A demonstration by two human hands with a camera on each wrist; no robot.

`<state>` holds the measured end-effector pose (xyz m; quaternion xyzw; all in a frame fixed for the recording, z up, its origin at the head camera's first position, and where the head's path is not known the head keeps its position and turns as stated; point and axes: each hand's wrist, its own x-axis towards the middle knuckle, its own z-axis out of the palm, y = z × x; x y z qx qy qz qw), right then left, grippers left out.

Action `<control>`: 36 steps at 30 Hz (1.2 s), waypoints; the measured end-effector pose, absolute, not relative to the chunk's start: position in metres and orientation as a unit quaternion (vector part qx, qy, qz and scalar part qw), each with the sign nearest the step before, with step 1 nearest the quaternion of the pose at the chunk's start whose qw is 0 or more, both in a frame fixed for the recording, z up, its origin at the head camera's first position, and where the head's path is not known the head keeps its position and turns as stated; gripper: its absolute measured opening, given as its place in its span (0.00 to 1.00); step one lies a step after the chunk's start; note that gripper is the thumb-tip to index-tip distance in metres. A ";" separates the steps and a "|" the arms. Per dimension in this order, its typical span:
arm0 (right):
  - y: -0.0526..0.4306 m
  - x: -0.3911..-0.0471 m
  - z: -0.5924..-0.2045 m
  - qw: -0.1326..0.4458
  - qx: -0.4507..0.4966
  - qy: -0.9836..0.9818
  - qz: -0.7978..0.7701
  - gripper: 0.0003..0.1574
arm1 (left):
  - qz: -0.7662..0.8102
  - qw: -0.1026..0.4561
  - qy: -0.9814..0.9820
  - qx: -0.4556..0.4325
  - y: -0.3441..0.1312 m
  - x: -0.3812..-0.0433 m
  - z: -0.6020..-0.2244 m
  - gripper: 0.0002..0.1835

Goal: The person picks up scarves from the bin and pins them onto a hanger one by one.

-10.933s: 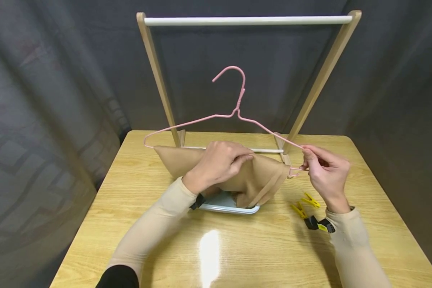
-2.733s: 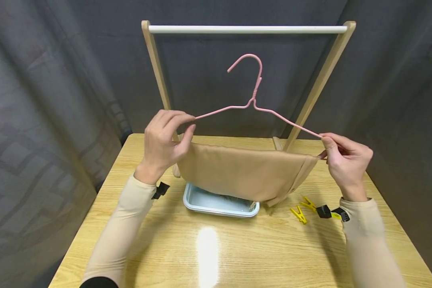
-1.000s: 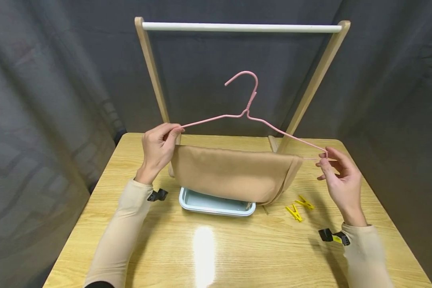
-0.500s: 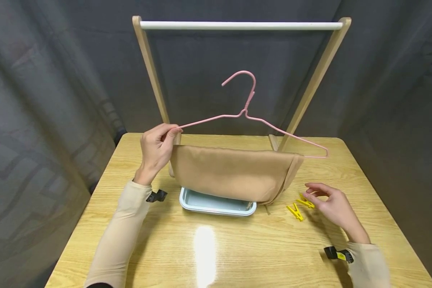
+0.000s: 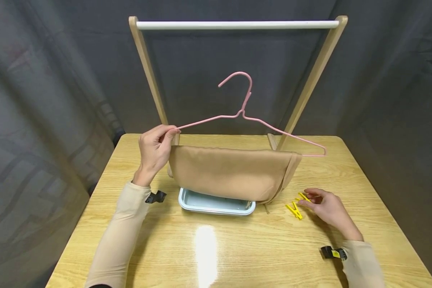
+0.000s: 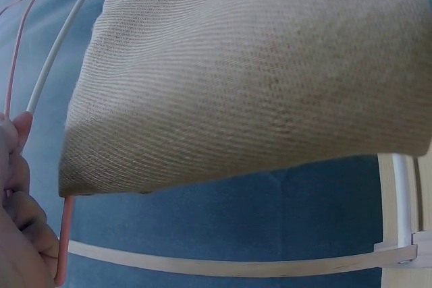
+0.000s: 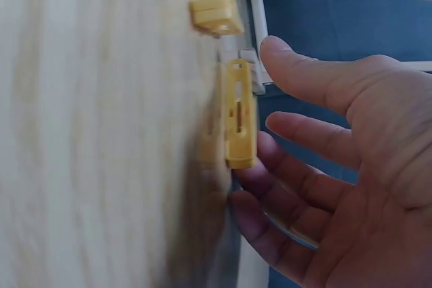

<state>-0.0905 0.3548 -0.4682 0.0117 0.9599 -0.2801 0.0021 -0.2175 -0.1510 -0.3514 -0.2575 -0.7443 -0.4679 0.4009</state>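
In the head view my left hand (image 5: 154, 150) pinches the left end of a pink wire hanger (image 5: 266, 123) and holds it above the table. A folded tan cloth (image 5: 234, 172) drapes over its lower bar, close beside the left fingers; in the left wrist view this cloth (image 6: 250, 79) fills most of the picture. My right hand (image 5: 327, 208) is low over the table at two yellow clothespins (image 5: 294, 211). From the right wrist, the nearer clothespin (image 7: 239, 116) lies by the fingertips, with thumb and fingers spread apart. Whether a finger touches it, I cannot tell.
A light blue tray (image 5: 216, 210) sits on the wooden table (image 5: 259, 252), partly hidden under the cloth. Behind stands a wooden rack with a white top rail (image 5: 237, 25). Grey curtains (image 5: 389, 100) surround the table.
My right hand has let go of the hanger's right end and moved down to the clothespins. Earlier, the left hand left the cloth for the hanger's left end; the cloth now hangs straighter.
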 end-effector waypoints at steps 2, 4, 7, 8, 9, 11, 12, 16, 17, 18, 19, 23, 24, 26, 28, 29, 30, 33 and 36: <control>0.354 -0.091 -0.471 0.004 0.013 0.960 -0.278 0.37 | -0.468 0.400 -0.745 -0.258 -0.151 -0.218 -0.352 0.05; 0.353 -0.091 -0.474 0.006 0.014 0.961 -0.276 0.37 | -0.467 0.399 -0.746 -0.258 -0.151 -0.218 -0.352 0.05; 0.352 -0.093 -0.476 0.006 0.017 0.962 -0.272 0.37 | -0.468 0.396 -0.746 -0.259 -0.151 -0.217 -0.352 0.05; 0.352 -0.093 -0.476 0.006 0.017 0.962 -0.271 0.37 | -0.468 0.396 -0.746 -0.260 -0.151 -0.217 -0.352 0.05; 0.352 -0.094 -0.476 0.006 0.017 0.963 -0.270 0.37 | -0.468 0.396 -0.746 -0.260 -0.151 -0.217 -0.353 0.05; 0.352 -0.094 -0.477 0.004 0.019 0.963 -0.268 0.38 | -0.468 0.397 -0.745 -0.261 -0.151 -0.216 -0.353 0.05; 0.352 -0.095 -0.478 0.004 0.020 0.963 -0.268 0.38 | -0.468 0.398 -0.745 -0.261 -0.151 -0.216 -0.353 0.05; 0.352 -0.096 -0.480 0.002 0.027 0.963 -0.267 0.37 | -0.466 0.401 -0.744 -0.263 -0.151 -0.217 -0.353 0.05; 0.352 -0.096 -0.480 0.003 0.027 0.963 -0.267 0.37 | -0.465 0.401 -0.744 -0.263 -0.151 -0.217 -0.353 0.05; 0.352 -0.097 -0.480 0.004 0.027 0.964 -0.266 0.36 | -0.465 0.401 -0.744 -0.263 -0.151 -0.218 -0.353 0.05; 0.352 -0.097 -0.480 0.005 0.027 0.964 -0.265 0.36 | -0.464 0.401 -0.745 -0.263 -0.151 -0.218 -0.353 0.05; 0.352 -0.098 -0.480 0.008 0.021 0.965 -0.263 0.36 | -0.466 0.400 -0.746 -0.258 -0.151 -0.219 -0.356 0.05; 0.352 -0.098 -0.480 0.008 0.020 0.965 -0.263 0.35 | -0.468 0.400 -0.745 -0.256 -0.151 -0.219 -0.357 0.05; 0.351 -0.097 -0.479 0.009 0.018 0.964 -0.266 0.35 | -0.468 0.401 -0.745 -0.255 -0.151 -0.219 -0.359 0.05; 0.350 -0.097 -0.479 0.010 0.016 0.963 -0.270 0.34 | -0.468 0.401 -0.745 -0.254 -0.151 -0.219 -0.359 0.05; 0.350 -0.097 -0.478 0.011 0.016 0.962 -0.272 0.35 | -0.467 0.400 -0.746 -0.255 -0.151 -0.219 -0.360 0.05; 0.349 -0.096 -0.477 0.010 0.017 0.962 -0.272 0.35 | -0.467 0.399 -0.747 -0.255 -0.152 -0.218 -0.360 0.05; 0.348 -0.095 -0.473 0.005 0.016 0.961 -0.277 0.35 | -0.463 0.395 -0.750 -0.258 -0.152 -0.218 -0.360 0.05; 0.346 -0.094 -0.466 -0.018 0.014 0.957 -0.288 0.33 | -0.462 0.392 -0.752 -0.259 -0.153 -0.218 -0.360 0.05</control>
